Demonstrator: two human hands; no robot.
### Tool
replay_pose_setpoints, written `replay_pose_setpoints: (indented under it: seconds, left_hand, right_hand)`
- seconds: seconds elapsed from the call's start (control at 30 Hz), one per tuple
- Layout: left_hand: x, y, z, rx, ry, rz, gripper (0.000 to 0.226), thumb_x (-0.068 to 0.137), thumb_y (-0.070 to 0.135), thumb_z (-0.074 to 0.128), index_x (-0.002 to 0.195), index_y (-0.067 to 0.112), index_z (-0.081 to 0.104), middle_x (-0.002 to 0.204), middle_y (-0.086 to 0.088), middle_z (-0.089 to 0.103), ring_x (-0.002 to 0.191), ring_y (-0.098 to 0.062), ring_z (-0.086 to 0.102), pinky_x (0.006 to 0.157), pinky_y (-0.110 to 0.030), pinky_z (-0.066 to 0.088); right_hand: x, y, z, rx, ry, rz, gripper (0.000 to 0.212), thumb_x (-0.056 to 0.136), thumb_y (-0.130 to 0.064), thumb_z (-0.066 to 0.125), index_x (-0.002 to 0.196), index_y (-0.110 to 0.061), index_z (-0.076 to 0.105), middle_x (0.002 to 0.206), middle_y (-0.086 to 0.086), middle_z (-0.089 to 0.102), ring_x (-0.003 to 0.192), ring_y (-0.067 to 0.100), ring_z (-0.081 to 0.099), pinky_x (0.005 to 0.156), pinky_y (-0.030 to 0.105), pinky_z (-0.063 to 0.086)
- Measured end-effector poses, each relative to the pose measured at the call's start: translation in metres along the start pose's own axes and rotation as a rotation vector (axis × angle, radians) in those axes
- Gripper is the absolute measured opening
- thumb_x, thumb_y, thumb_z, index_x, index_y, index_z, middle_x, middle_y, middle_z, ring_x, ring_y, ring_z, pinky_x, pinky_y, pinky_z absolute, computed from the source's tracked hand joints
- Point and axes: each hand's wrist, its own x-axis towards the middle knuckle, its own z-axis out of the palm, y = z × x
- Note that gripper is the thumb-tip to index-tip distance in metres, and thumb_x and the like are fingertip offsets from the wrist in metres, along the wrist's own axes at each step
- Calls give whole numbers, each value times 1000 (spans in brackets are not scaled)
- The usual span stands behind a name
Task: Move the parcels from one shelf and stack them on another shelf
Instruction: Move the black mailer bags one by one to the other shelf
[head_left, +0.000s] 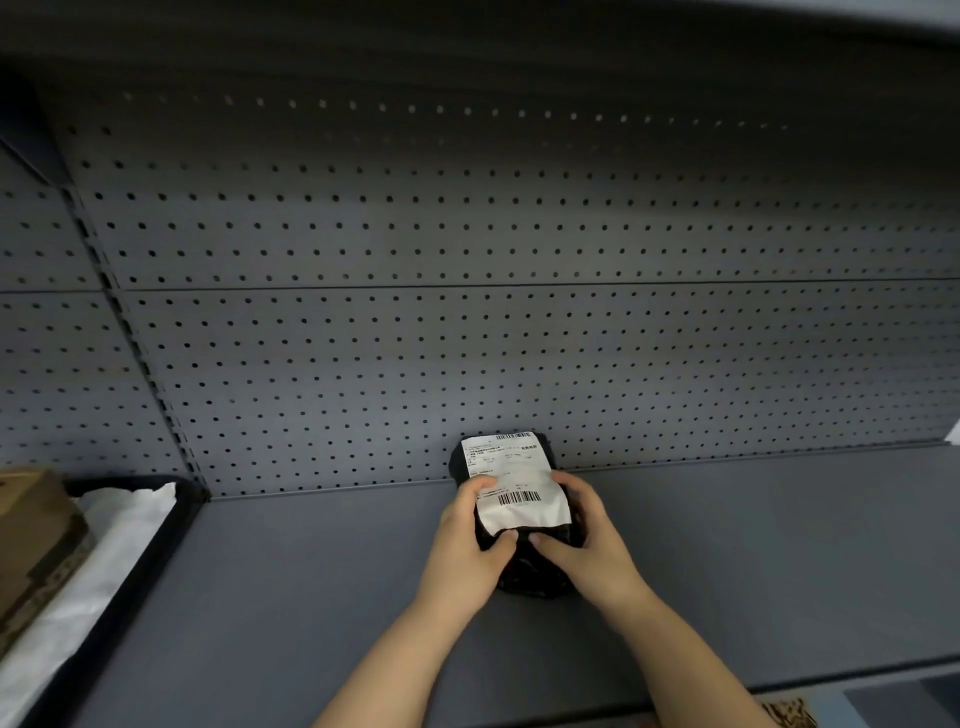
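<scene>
Fingers of both hands curled round a black parcel, thumbs on its top by the white label, left hand gripping its left edge, right hand its right, parcel down on the grey shelf near the pegboard back, cardboard box far left.

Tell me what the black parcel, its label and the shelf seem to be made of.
The black parcel looks like soft plastic film, slightly glossy: it wrinkles and catches light. Its label is probably matte white paper, printed with barcodes, its lower edge curling loose. The shelf and back panel seem painted sheet metal, smooth matte grey, the panel punched with regular holes.
</scene>
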Motion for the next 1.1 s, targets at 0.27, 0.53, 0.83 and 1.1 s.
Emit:
replay_pose_setpoints:
  seconds: [0.27, 0.53, 0.83, 1.1]
  left_hand:
    - [2, 8, 11, -4, -50, 15, 55, 82, 11, 69, 128, 33, 48, 124, 9, 54, 105, 17, 48, 77, 3, 36]
    - [7, 24, 38, 4, -123, 35, 54, 85, 19, 68, 130, 36, 44, 130, 12, 53, 112, 2, 50, 78, 2, 36]
    - [12, 31, 54, 40, -135, 18, 57, 85, 19, 68, 135, 31, 43, 134, 5, 50, 113, -3, 48, 80, -2, 34]
    - [10, 38, 35, 57, -130, 23, 60, 86, 29, 69, 139, 35, 42, 140, 6, 44, 128, -7, 41, 100, -18, 31]
  right_hand:
    - [-2, 2, -13, 8, 52, 3, 67, 78, 11, 70, 127, -31, 53, 120, -13, 66, 112, 2, 61, 88, 19, 52]
    - [-2, 2, -44, -4, 114, 28, 63, 79, 7, 71, 125, -31, 54, 121, -11, 65, 106, -2, 63, 84, 18, 54]
    - [2, 7, -59, -23, 110, 33, 63, 78, 6, 71, 123, -36, 55, 120, -12, 64, 109, 1, 62, 87, 22, 53]
    - [-1, -9, -64, -140, 88, -54, 71, 77, 4, 77, 130, -33, 48, 128, -18, 56, 112, -19, 50, 89, 5, 44]
